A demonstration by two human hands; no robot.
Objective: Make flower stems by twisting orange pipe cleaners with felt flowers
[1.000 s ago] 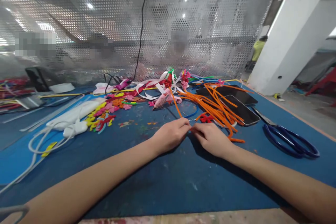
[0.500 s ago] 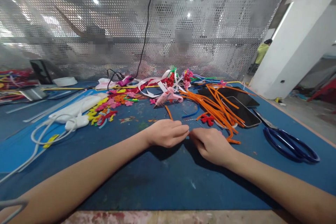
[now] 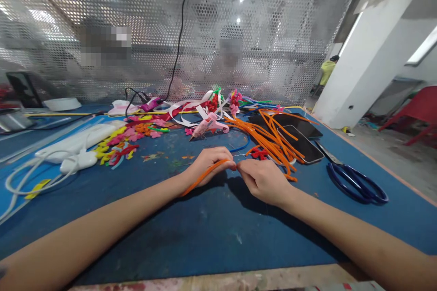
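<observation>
My left hand (image 3: 209, 160) is closed in a pinch on an orange pipe cleaner (image 3: 200, 178), whose free length bends back over the hand to the wrist. Almost touching its fingertips, my right hand (image 3: 263, 179) is closed too; whatever its fingers hold is hidden. Thin wire-like lines show beyond the hands. Just past the right hand lie a red pipe-cleaner shape (image 3: 258, 153) and a bundle of orange pipe cleaners (image 3: 269, 138). A pink glue gun (image 3: 208, 126) rests beyond the left hand.
Blue-handled scissors (image 3: 357, 183) and a phone (image 3: 300, 144) lie to the right. At left are a white power strip (image 3: 80, 141) with a cable and a pile of small coloured pipe-cleaner pieces (image 3: 131, 134). A perforated metal screen (image 3: 205, 32) stands behind the table.
The orange pipe cleaner at my left hand pointed away beyond the fingers; now it hangs back towards the wrist. Both hands stay close together. The view has turned slightly right.
</observation>
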